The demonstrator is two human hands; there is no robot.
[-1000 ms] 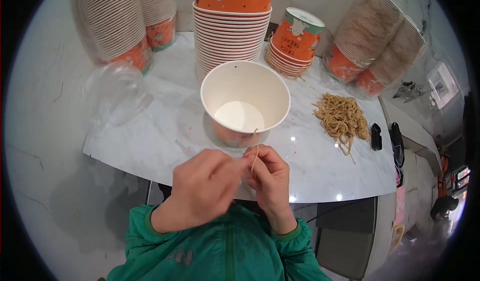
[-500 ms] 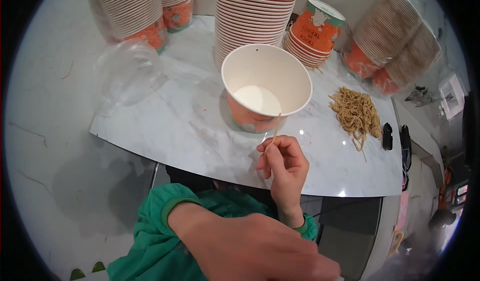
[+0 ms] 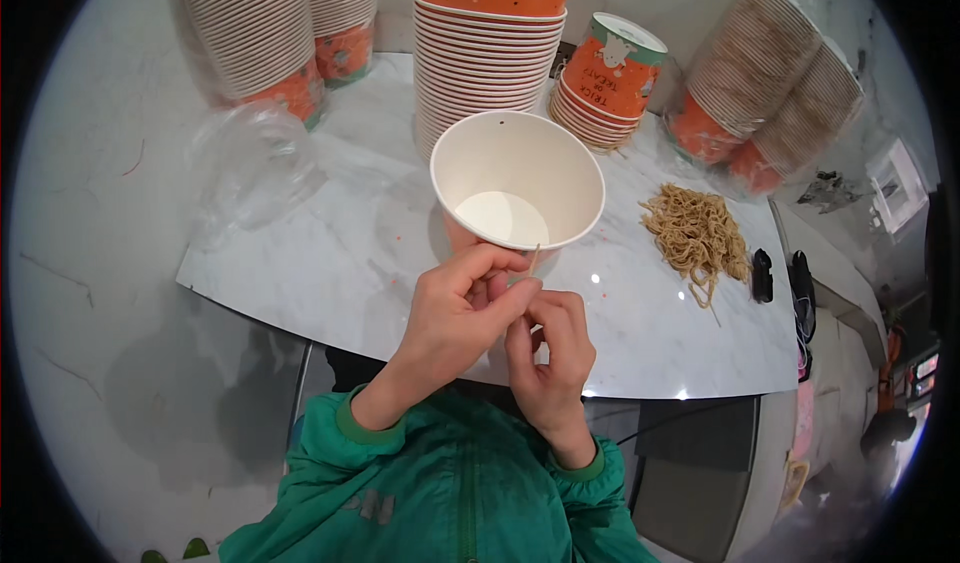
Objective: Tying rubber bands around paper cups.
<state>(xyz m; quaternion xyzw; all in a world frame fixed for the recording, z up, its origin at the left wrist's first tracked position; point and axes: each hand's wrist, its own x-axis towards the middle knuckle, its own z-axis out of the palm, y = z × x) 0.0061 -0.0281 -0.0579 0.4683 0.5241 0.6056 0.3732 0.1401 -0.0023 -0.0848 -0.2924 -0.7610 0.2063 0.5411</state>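
Note:
My left hand (image 3: 455, 318) and my right hand (image 3: 550, 348) meet just in front of an open white paper cup (image 3: 517, 185) with an orange outside, standing on the white marble table (image 3: 330, 263). Both hands pinch a thin tan string (image 3: 533, 260), whose short end pokes up between the fingertips near the cup's near rim. A small hole shows near the cup's far rim. A pile of the same tan strings (image 3: 695, 233) lies to the right of the cup. Green jacket sleeves cover both wrists.
Tall stacks of orange-and-white paper cups stand behind: one in the middle (image 3: 490, 53), a short one (image 3: 605, 78), bagged stacks at left (image 3: 265, 33) and right (image 3: 770, 103). A crumpled clear plastic bag (image 3: 250, 158) lies at left. A small black object (image 3: 762, 275) sits by the table's right edge.
My left hand, which had dropped low toward the camera, has come back up to join my right hand on the string. The view has shifted slightly.

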